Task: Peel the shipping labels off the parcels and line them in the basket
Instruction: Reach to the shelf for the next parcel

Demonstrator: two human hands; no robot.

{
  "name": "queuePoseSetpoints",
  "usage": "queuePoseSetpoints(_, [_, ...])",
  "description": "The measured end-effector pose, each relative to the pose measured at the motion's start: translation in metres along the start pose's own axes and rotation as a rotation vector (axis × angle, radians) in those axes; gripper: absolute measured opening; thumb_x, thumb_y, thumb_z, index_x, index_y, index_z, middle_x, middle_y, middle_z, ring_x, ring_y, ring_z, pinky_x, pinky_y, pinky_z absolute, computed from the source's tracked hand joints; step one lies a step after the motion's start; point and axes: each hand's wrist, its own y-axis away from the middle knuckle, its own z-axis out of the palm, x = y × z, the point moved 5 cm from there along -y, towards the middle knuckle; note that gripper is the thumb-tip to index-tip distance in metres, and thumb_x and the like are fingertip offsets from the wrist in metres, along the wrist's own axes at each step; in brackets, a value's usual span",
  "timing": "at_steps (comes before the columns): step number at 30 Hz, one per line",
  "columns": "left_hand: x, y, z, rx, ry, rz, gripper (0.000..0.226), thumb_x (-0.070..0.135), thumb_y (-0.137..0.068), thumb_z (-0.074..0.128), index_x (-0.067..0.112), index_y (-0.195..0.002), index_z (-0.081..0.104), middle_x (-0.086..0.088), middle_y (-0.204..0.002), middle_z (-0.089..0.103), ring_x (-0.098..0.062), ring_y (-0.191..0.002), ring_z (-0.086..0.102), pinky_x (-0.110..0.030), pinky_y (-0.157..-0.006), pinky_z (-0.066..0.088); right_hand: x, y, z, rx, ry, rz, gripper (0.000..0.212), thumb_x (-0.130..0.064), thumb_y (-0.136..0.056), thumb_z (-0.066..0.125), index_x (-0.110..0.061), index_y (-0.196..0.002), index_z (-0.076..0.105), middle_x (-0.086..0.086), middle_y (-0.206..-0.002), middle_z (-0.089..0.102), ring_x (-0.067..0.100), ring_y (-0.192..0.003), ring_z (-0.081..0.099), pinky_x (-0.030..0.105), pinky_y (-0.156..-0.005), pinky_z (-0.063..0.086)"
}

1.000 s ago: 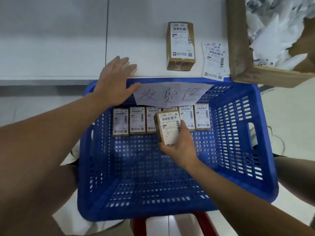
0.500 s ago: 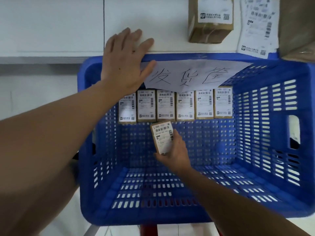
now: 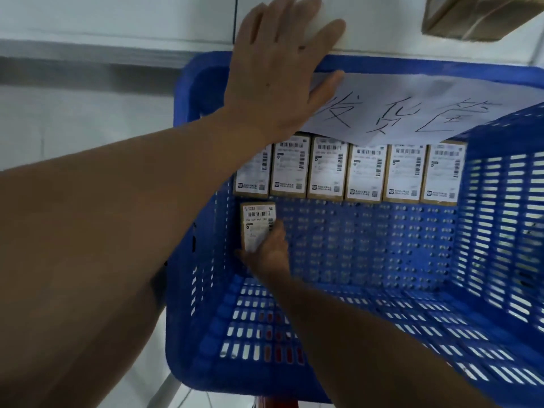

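Parcels: six (image 3: 366,175) are being kept in a row along the far wall of the basket (image 3: 500,260); a seventh (image 3: 257,226) is being gripped by the right hand (image 3: 269,250) beneath the row's left end. The left hand (image 3: 279,72) is being rested flat on the rim. One box (image 3: 465,19) is being left on the bench (image 3: 117,16).

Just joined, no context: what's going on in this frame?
A person is packing small labelled parcels into a blue basket. The right hand holds a parcel at the basket floor's left side, starting a second row under a row of six. The left hand lies flat on the basket's far rim.
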Motion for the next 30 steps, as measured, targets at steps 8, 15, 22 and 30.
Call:
queuePoseSetpoints(8, [0.001, -0.002, -0.003, 0.038, -0.02, 0.011, 0.053, 0.056, -0.105, 0.04, 0.024, -0.141, 0.063, -0.013, -0.143, 0.061, -0.037, -0.131, 0.058, -0.053, -0.109, 0.042, -0.005, -0.008, 0.016, -0.043, -0.069, 0.031, 0.072, -0.025, -0.092, 0.068, -0.036, -0.143, 0.018, 0.004, -0.141, 0.051, 0.03, -0.119, 0.059, 0.046, -0.094, 0.055])
queuePoseSetpoints(15, [0.002, -0.003, -0.004, -0.154, -0.015, 0.002, 0.061, 0.058, -0.105, 0.029, 0.025, -0.153, 0.047, -0.013, -0.157, 0.046, -0.038, -0.147, 0.04, -0.054, -0.12, 0.028, -0.015, -0.016, -0.007, -0.1, 0.167, -0.006, 0.047, -0.034, -0.093, 0.069, -0.023, -0.122, 0.034, 0.006, -0.123, 0.065, 0.028, -0.099, 0.068, 0.038, -0.075, 0.054])
queuePoseSetpoints(22, [0.003, -0.006, -0.006, -0.225, -0.041, 0.018, 0.063, 0.06, -0.106, 0.025, 0.025, -0.155, 0.043, -0.014, -0.159, 0.043, -0.038, -0.148, 0.038, -0.055, -0.12, 0.028, -0.012, -0.016, -0.022, -0.186, 0.2, -0.029, 0.053, -0.038, -0.092, 0.071, -0.024, -0.13, 0.037, 0.007, -0.128, 0.064, 0.028, -0.105, 0.068, 0.046, -0.087, 0.059])
queuePoseSetpoints(30, [0.004, -0.006, -0.006, -0.281, -0.021, 0.036, 0.063, 0.06, -0.107, 0.024, 0.026, -0.157, 0.038, -0.014, -0.162, 0.039, -0.038, -0.15, 0.034, -0.055, -0.121, 0.025, -0.032, -0.006, -0.064, -0.147, 0.191, -0.145, 0.052, -0.031, -0.097, 0.066, -0.018, -0.137, 0.035, 0.011, -0.124, 0.062, 0.029, -0.101, 0.065, 0.035, -0.07, 0.052])
